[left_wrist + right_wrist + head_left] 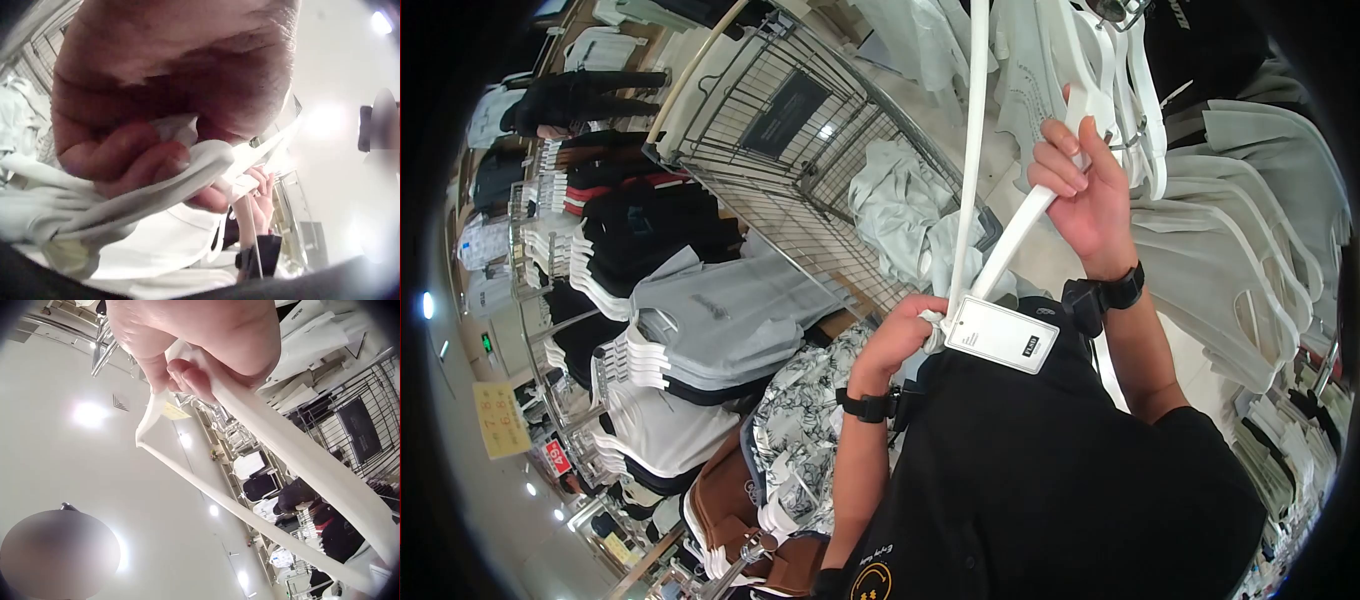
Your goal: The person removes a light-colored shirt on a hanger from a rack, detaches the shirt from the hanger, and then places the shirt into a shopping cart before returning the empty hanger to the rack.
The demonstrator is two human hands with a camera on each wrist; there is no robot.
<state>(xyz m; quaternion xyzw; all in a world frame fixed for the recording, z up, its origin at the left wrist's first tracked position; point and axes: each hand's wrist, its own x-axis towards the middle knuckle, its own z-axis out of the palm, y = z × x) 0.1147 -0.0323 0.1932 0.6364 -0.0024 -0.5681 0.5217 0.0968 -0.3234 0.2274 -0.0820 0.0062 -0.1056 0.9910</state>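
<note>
My right hand (1090, 195) grips a white plastic clothes hanger (1022, 235) by its upper part, with fingers curled round the frame. The long straight bar of the hanger (250, 519) slants away below the hand in the right wrist view. At the hanger's lower end my left hand (897, 340) pinches a bunch of pale grey-green garment (934, 332). Folds of this garment (125, 206) run past the fingers in the left wrist view. A white tag (1003, 335) with printing hangs beside the left hand, in front of the black shirt I wear.
Ahead stands a wire shopping cart (800, 140) with crumpled pale garments (900, 205) in it. Racks of pale shirts (1210, 260) on white hangers are close on the right. On the left hang grey shirts (720, 310) and a patterned shirt (805, 420). A person (580, 100) is farther off.
</note>
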